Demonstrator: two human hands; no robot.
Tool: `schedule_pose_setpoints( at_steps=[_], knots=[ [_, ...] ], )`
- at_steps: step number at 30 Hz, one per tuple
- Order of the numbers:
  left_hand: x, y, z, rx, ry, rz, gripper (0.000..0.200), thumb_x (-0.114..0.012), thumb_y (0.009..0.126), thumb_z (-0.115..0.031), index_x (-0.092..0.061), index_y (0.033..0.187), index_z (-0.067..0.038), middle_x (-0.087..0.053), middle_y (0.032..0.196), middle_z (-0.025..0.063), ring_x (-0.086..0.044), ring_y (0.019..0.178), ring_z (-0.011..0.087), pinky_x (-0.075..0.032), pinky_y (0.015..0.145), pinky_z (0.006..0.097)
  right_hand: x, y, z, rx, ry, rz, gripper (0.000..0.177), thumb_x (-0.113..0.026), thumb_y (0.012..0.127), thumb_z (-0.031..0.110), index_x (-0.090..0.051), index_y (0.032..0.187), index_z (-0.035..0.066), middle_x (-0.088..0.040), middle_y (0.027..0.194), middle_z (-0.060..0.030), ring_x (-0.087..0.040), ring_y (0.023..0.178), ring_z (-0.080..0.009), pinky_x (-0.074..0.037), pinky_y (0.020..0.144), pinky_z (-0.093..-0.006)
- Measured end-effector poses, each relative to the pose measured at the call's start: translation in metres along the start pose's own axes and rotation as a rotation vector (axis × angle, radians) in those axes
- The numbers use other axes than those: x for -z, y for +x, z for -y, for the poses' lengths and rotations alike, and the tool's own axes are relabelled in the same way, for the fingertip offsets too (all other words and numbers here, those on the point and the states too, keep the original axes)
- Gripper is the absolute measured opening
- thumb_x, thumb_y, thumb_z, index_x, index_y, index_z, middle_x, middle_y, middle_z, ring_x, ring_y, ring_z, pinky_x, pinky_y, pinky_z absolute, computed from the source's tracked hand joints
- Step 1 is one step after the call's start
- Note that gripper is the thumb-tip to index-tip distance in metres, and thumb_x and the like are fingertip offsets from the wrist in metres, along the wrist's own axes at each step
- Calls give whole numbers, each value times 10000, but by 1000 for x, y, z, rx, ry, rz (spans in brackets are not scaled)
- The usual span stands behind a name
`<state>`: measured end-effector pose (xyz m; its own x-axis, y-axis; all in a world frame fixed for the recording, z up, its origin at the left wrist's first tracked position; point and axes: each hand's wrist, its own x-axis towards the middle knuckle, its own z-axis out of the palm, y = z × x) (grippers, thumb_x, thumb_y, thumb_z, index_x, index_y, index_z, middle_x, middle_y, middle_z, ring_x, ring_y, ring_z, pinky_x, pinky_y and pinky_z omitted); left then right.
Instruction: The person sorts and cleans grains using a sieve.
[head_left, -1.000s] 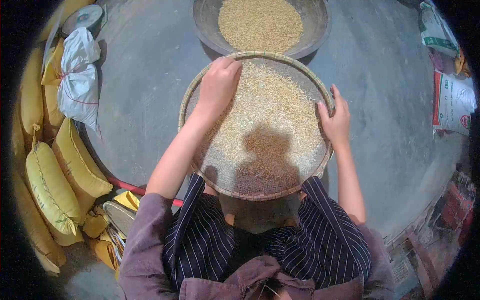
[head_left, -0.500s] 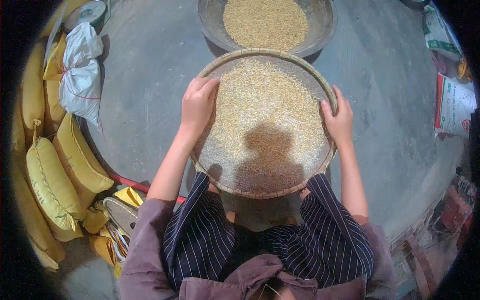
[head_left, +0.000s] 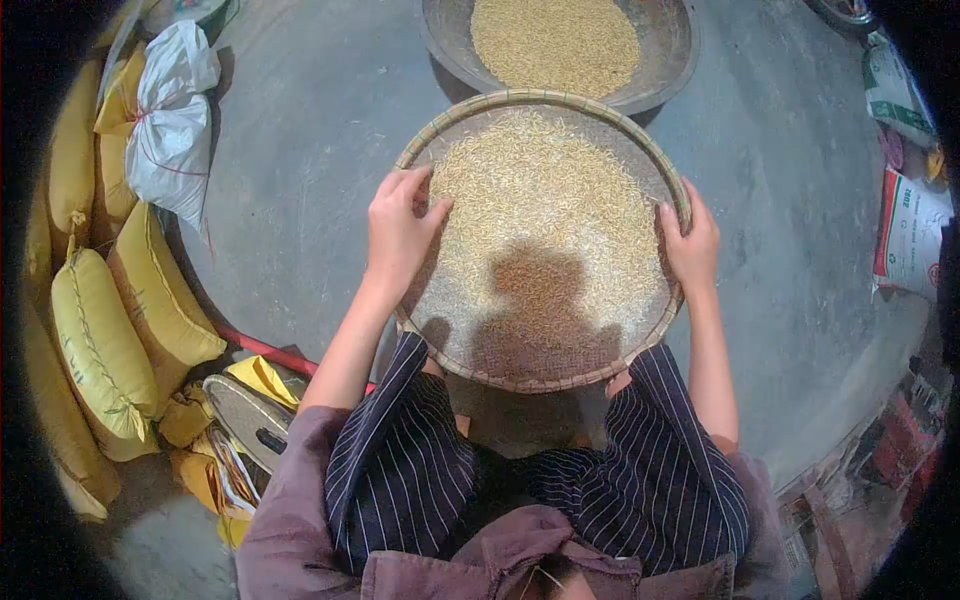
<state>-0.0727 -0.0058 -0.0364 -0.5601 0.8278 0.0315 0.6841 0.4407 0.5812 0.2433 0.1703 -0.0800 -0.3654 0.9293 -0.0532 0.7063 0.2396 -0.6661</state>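
Note:
A round woven winnowing tray [head_left: 540, 372] with a bamboo rim rests on my knees. Unhusked rice grain [head_left: 550, 180] is spread over it, with paler bits mixed in and a dark shadow across the near part. My right hand [head_left: 692, 240] grips the tray's right rim, thumb on the inside and fingers outside. Over the left rim is my left hand [head_left: 398, 228], its thumb and forefinger apart above the edge of the grain. I see nothing between those fingertips.
Beyond the tray stands a wide metal basin [head_left: 672, 60] of grain. Yellow sacks [head_left: 105, 345] and a white tied bag [head_left: 172, 125] line the left side. A red pole [head_left: 265, 347] lies near them. More printed bags [head_left: 912, 230] are at the right.
My left thumb and forefinger, close together before, have spread apart. The tray and my right hand appear slightly further right, as the whole view has shifted.

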Motion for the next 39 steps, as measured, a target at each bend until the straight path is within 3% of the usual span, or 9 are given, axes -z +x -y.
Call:
schedule_pose_setpoints(
  at_steps=[3, 14, 18, 21, 39],
  knots=[
    [-5, 4, 0, 8, -34, 17, 342, -760, 736, -68, -665, 1059, -11, -657, 943, 119, -639, 712, 199, -539, 693, 300, 0, 0, -1, 13, -5, -8, 502, -653, 862, 314, -550, 1266, 35, -631, 1140, -211, -610, 1058, -355, -470, 910, -411],
    [-6, 18, 0, -9, -33, 27, 139, -663, 790, -37, -692, 915, 16, -651, 838, 141, -647, 729, 242, -522, 692, 338, -2, 0, -6, 23, -4, -8, 473, -652, 861, 298, -565, 1250, 44, -633, 1143, -199, -608, 1058, -350, -470, 908, -410],
    [-4, 18, -3, 7, -43, 32, 128, -657, 783, -32, -690, 897, 18, -645, 832, 147, -643, 728, 262, -517, 694, 355, -2, 0, -6, -12, -21, -5, 466, -655, 859, 296, -573, 1242, 43, -635, 1135, -197, -611, 1049, -344, -466, 909, -408],
    [-4, 22, 3, -42, 60, 79, 111, -680, 782, -42, -687, 881, 8, -662, 851, 138, -672, 707, 228, -549, 668, 312, -3, 0, -6, -13, 5, -8, 469, -659, 855, 302, -578, 1235, 39, -633, 1136, -202, -611, 1047, -346, -463, 911, -411],
    [-1, 24, 2, -79, 157, 124, 111, -693, 773, -59, -698, 855, 15, -667, 803, 172, -678, 708, 275, -543, 676, 344, -2, 0, -4, -6, -30, -12, 456, -665, 853, 285, -587, 1211, 13, -638, 1117, -220, -618, 1030, -363, -473, 899, -418]
  ],
)
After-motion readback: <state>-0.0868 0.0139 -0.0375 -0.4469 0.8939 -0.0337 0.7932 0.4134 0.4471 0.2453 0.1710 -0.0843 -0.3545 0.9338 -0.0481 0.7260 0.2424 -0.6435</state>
